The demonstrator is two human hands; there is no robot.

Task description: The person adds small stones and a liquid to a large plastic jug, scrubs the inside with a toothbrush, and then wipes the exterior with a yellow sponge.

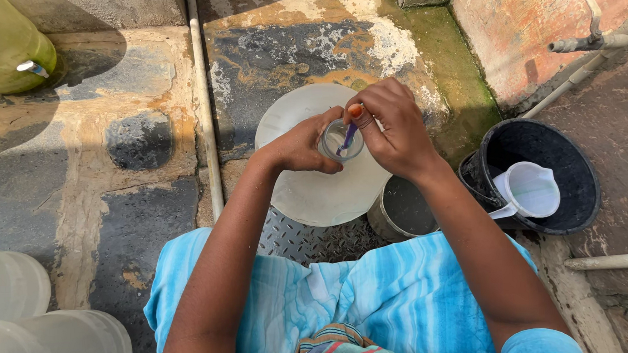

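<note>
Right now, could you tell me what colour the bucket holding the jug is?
The bucket is black, seen in the head view.

the person is wearing a light blue garment (pixel 377 295) streaked with paler stripes, draping in soft folds over the lap. a short blue sleeve (pixel 541 344) is showing at the right upper arm. a multicoloured striped cloth (pixel 341 350) is peeking out beneath. both forearms are showing bare, with an orange-painted nail (pixel 355 110) on the right hand (pixel 394 133).

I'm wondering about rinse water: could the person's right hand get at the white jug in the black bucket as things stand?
Probably yes, once freed. The white jug lies uncovered in the open black bucket beside the right arm, with nothing across the way. But the right hand is holding a purple brush in a small glass.
</note>
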